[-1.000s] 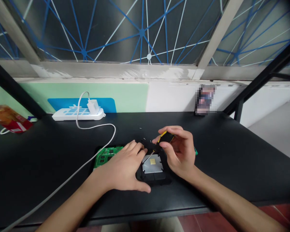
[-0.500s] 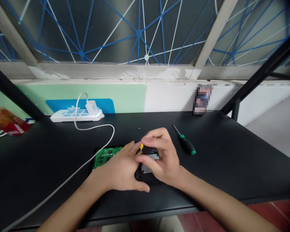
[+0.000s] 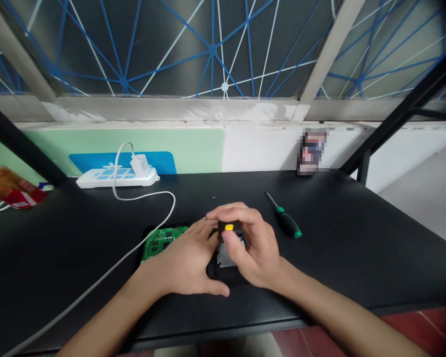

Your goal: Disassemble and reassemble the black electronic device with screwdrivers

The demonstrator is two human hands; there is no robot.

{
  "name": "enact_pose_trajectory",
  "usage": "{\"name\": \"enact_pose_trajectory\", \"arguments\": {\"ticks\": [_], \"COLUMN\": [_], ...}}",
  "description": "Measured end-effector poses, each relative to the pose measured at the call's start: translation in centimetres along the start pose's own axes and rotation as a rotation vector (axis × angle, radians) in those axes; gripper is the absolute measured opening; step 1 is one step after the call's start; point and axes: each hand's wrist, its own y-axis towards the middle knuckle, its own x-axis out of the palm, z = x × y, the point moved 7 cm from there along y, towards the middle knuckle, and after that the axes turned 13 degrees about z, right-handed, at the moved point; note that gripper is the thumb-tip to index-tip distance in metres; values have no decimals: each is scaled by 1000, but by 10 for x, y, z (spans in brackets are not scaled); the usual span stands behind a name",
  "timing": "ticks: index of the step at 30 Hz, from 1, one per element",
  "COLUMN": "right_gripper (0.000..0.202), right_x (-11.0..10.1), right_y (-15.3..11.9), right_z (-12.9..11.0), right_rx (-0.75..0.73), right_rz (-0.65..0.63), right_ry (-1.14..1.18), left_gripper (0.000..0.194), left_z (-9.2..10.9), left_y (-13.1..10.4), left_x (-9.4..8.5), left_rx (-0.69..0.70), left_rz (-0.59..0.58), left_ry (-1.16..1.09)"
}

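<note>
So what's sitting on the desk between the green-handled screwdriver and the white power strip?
In the head view, mostly bare black desk between the green-handled screwdriver and the white power strip; only the white cable loops partway into that stretch.

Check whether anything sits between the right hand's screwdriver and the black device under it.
Nothing visible does. The right hand holds the black and yellow screwdriver upright directly over the black device, with its tip hidden behind the fingers. The left hand rests on the device's left edge, beside the tool rather than beneath it.
</note>
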Motion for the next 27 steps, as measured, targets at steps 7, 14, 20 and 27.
{"name": "enact_pose_trajectory", "arguments": {"ticks": [7, 14, 20, 27], "right_gripper": [31, 40, 35, 46], "right_x": [0, -2, 3, -5], "right_y": [-2, -2, -9, -4], "right_z": [2, 0, 6, 2], "right_rx": [-38, -37, 46, -57], "right_rz": [56, 82, 19, 121], "right_ry": [8, -53, 95, -21], "left_gripper": [90, 92, 102, 78], "left_z": [1, -1, 0, 1], "left_y": [-1, 0, 1, 0], "left_x": [4, 3, 0, 5], "left_rx": [0, -27, -18, 4], "left_rz": [-43, -48, -10, -43], "left_ry": [54, 44, 30, 42]}}
